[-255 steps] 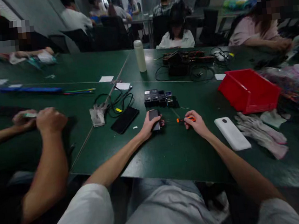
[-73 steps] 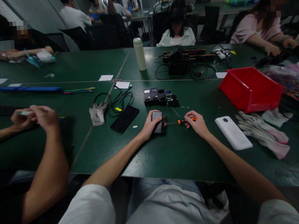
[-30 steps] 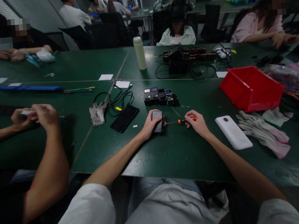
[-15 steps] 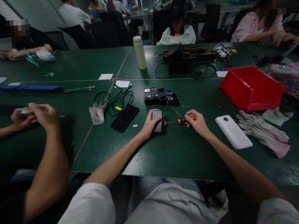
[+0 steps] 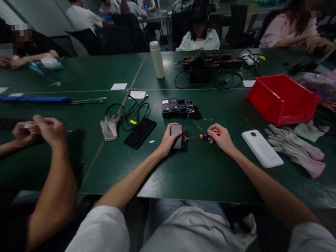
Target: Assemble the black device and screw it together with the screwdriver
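Over the green table, my left hand (image 5: 168,140) is closed around a small dark rectangular device (image 5: 177,137) with a grey face. An orange and black screwdriver (image 5: 204,136) is gripped in the fingers of my right hand (image 5: 220,137). Its thin shaft points left, and the tip meets the device's right side; what it touches there is too small to make out. Just beyond my hands stands a row of several small black modules (image 5: 174,107). Left of my left hand lie a black smartphone (image 5: 140,133) and a tiny white piece (image 5: 151,142).
To the right are a white power bank (image 5: 261,148), work gloves (image 5: 297,145) and a red bin (image 5: 282,99). A pale bottle (image 5: 157,59) stands behind the modules. Black cables (image 5: 133,111) and a grey glove (image 5: 110,127) lie left. A co-worker's hands (image 5: 42,130) are at far left.
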The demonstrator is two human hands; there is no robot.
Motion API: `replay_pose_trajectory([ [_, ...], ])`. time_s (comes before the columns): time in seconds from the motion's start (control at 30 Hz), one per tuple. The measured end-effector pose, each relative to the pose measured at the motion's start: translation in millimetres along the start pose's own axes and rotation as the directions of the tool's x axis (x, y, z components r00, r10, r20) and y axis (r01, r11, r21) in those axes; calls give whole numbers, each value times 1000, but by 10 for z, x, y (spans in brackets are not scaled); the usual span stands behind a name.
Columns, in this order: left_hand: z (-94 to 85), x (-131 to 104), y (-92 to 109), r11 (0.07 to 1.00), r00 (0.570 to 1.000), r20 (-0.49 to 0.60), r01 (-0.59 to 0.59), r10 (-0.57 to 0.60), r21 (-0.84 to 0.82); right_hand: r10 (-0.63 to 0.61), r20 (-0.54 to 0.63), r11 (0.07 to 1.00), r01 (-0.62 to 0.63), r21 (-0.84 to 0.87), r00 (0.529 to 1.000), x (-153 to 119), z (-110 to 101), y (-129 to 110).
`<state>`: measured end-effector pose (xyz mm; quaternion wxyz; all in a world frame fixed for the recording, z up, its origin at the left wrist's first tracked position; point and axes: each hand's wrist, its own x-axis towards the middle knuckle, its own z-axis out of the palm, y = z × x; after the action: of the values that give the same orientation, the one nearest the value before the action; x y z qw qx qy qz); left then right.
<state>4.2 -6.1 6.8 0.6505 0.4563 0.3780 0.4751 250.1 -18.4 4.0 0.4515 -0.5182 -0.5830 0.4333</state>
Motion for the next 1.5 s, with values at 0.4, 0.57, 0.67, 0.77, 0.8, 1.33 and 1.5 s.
replay_pose_trajectory([
  [0.4, 3, -1, 6, 1000, 1000, -8, 15, -15, -3, 2, -8, 1000, -2, 0, 1000, 7, 1, 22],
  [0.57, -5, 3, -11, 1000, 1000, -4, 5, -5, 8, -18, -7, 1000, 18, 5, 1000, 19, 7, 71],
  [0.67, 2, -3, -11, 1000, 1000, -11, 2, -1, 22, -20, -4, 1000, 20, -1, 1000, 15, 4, 66],
  [0.77, 12, -11, -5, 999, 1000, -18, -1, 2, 44, -16, -3, 1000, 16, -4, 1000, 9, 0, 40],
  [0.8, 14, -13, -4, 999, 1000, -17, -4, 5, 48, -14, -4, 1000, 14, -6, 1000, 8, 0, 33],
  [1.33, 15, -11, -4, 998, 1000, -13, -3, 3, 61, -16, -15, 999, 15, -31, 1000, 1, 5, 24],
  [1.5, 14, -11, -3, 999, 1000, -6, -8, 8, 42, -14, -5, 1000, 14, -21, 1000, 5, 8, 24],
])
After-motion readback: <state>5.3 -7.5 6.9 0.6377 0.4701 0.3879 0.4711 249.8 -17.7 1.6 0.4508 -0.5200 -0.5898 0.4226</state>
